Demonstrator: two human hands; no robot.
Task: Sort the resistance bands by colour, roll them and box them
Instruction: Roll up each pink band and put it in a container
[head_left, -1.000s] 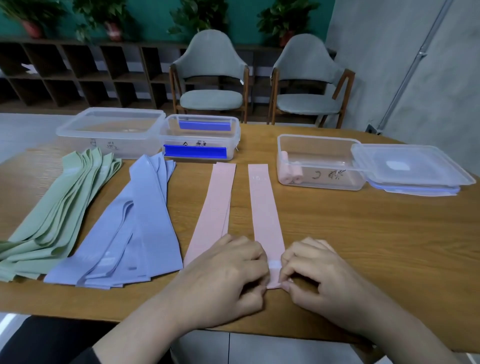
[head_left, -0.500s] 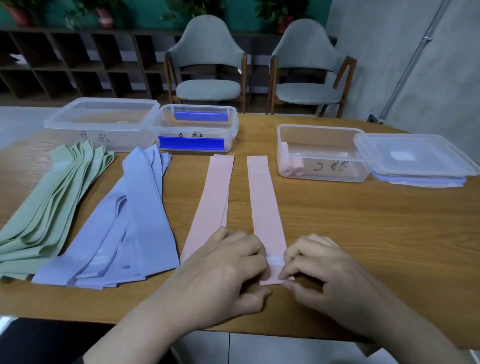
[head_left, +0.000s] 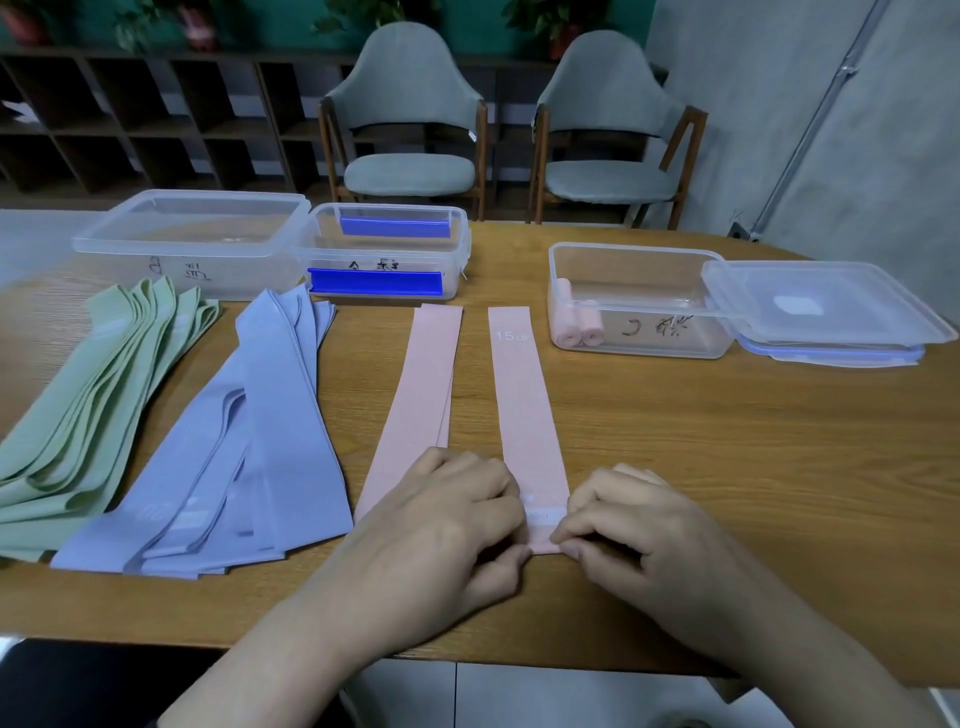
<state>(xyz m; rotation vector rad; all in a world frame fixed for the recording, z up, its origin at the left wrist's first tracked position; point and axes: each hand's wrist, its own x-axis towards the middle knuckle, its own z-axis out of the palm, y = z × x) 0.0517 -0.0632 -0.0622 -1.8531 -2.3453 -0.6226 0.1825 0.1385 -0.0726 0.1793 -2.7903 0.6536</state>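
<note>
Table (head_left: 727, 467) fills the view, its near edge running under both forearms and its left side cut off by the frame. Green bands (head_left: 93, 395) fan out at the left, partly out of view, with blue bands (head_left: 249, 431) heaped just beside them. Two lidded boxes (head_left: 208, 244) sit behind; their handwritten labels are hard to read. An open box (head_left: 634, 301) at the right holds two pink rolls (head_left: 579, 332), a lid (head_left: 831, 306) leaning on its rim. A pink stack (head_left: 421, 389) lies flat, its near end hidden under the left hand (head_left: 441, 530). Beside it lies a pink band (head_left: 524, 405) marked 15 LB; left hand and right hand (head_left: 639, 535) pinch its near end with curled fingers.
</note>
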